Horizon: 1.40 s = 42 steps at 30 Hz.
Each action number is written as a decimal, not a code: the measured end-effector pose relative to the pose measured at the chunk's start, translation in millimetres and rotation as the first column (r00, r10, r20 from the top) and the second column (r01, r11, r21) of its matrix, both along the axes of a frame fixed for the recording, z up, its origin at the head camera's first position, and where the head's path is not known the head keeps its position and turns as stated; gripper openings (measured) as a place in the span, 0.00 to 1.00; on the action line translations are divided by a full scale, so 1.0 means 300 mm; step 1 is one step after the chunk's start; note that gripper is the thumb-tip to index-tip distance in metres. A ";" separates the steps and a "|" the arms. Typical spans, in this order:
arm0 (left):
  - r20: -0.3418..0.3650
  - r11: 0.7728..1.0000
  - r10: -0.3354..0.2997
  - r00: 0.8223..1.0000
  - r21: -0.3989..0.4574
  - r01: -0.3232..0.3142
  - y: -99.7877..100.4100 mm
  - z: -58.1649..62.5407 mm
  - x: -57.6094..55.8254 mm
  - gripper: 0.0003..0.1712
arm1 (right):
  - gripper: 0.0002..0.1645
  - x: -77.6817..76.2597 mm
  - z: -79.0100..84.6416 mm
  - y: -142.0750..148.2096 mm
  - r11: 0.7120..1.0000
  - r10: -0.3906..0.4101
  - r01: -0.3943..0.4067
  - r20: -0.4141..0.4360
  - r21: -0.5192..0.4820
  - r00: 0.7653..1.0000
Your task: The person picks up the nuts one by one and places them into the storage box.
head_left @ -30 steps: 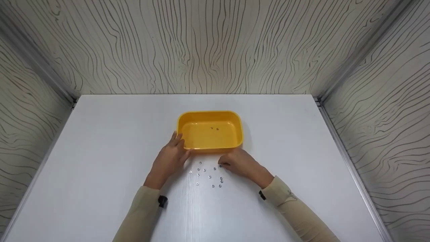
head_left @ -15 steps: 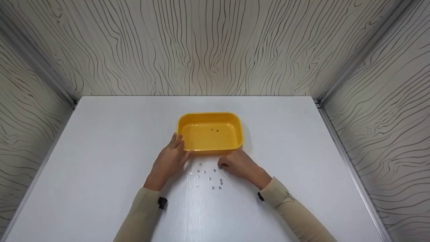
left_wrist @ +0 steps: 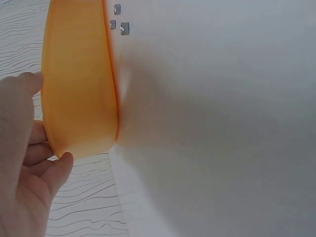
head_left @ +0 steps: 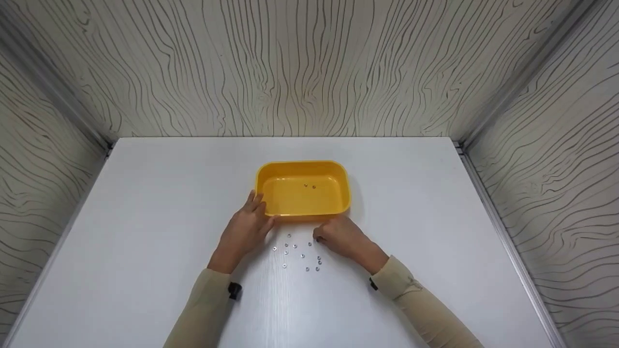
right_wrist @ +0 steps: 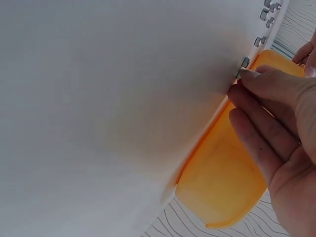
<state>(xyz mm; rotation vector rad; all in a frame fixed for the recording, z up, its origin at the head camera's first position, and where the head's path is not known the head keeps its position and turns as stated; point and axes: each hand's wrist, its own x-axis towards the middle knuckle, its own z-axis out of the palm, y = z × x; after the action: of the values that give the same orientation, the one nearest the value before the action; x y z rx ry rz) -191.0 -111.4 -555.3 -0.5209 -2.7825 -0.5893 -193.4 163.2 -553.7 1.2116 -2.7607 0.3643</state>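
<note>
A yellow plastic tub (head_left: 307, 215) stands on the white table. My left hand (head_left: 245, 229) holds its near left corner, fingers over the rim and thumb on the outer front wall. The left wrist view shows the fingertips (left_wrist: 61, 168) curled at the tub's rim. In front of the tub, my right hand (head_left: 342, 237) is down at the table. Its thumb and index finger pinch a small metal nut (right_wrist: 239, 74), mostly covered by the fingertips. Several similar nuts (head_left: 302, 255) lie scattered between the hands. Inside the tub are two small nuts (head_left: 314, 187).
The white table (head_left: 159, 193) reaches to wood-patterned panels (head_left: 300, 67) at the back and sides. A dark wrist device (head_left: 235, 290) shows at the left sleeve's cuff. Another nut (right_wrist: 245, 62) lies right beside the pinching fingers in the right wrist view.
The right fingertips have closed in on the nut, which is now more covered, and the right forearm has shifted slightly left. The left hand and the tub stay put.
</note>
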 end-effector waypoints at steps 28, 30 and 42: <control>0.001 1.000 -0.006 1.000 0.012 0.006 0.006 -0.009 0.004 0.28 | 0.15 0.047 0.047 0.030 1.000 -0.011 0.010 0.058 0.018 0.998; -0.002 1.000 -0.013 1.000 0.021 0.013 0.006 -0.008 0.004 0.27 | 0.15 0.043 0.054 0.037 1.000 0.020 -0.019 0.012 -0.008 1.000; -0.015 1.000 -0.008 1.000 0.005 0.008 -0.002 0.002 -0.001 0.28 | 0.16 0.028 0.186 0.061 0.976 0.044 -0.028 0.068 -0.214 0.997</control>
<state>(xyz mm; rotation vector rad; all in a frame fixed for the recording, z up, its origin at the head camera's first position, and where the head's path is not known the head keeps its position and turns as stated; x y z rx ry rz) -191.2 -112.1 -554.8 -0.5330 -2.7660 -0.5913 -184.9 181.5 -498.0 1.2179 -2.6753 0.7016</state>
